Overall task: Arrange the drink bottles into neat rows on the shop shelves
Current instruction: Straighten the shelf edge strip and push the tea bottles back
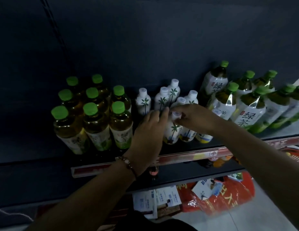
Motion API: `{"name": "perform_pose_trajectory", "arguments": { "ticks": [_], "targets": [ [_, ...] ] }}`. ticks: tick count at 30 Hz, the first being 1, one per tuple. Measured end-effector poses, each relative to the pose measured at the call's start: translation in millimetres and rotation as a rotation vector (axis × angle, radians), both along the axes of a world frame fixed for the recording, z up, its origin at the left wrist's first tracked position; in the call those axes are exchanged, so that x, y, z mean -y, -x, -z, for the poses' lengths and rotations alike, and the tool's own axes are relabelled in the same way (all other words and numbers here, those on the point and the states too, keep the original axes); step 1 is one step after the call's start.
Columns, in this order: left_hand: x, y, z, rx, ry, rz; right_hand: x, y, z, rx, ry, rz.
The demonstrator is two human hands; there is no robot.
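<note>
Both hands' grip pinching front white palm-print plastic bottle — left hand on body, right hand on cap; risk — nudging crowded neighbours over.

Dim lighting; dark blue-grey back panel behind the shelving. Shelf edge carries a red price strip. Pale tiled floor at lower right, with red packaging and white printed cartons on it.

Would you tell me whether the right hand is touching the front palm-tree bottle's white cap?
Touching: the head view shows the right hand fingertips pinching the white cap.
</note>
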State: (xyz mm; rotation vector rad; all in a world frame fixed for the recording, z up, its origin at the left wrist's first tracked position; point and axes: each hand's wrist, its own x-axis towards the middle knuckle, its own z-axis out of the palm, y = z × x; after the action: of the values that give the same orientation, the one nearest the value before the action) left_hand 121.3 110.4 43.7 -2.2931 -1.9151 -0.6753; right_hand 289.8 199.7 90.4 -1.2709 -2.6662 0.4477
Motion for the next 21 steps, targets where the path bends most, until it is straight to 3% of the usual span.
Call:
{"name": "perform_pose_trajectory", "arguments": {
  "ticks": [3,8,13,21],
  "targets": [
    [-1.5,12.8,-8.6,-0.032,0.041,0.000,-6.6,-2.8,1.3,-0.020,-0.041,-0.046],
    [-11.7,27.6,-36.3,-0.041,0.340,0.132,-12.2,-5.6,5.1,-0.032,-0.093,-0.118],
    [-16.6,33.3,-38.9,0.042,0.357,0.103,-12.1,-6.7,8.2,-0.070,-0.104,-0.133],
    [-13.2,20.3,-37.4,0.003,0.389,0.046,-6.3,-4.7,6.4,-0.072,-0.110,-0.142]
  ]
}}
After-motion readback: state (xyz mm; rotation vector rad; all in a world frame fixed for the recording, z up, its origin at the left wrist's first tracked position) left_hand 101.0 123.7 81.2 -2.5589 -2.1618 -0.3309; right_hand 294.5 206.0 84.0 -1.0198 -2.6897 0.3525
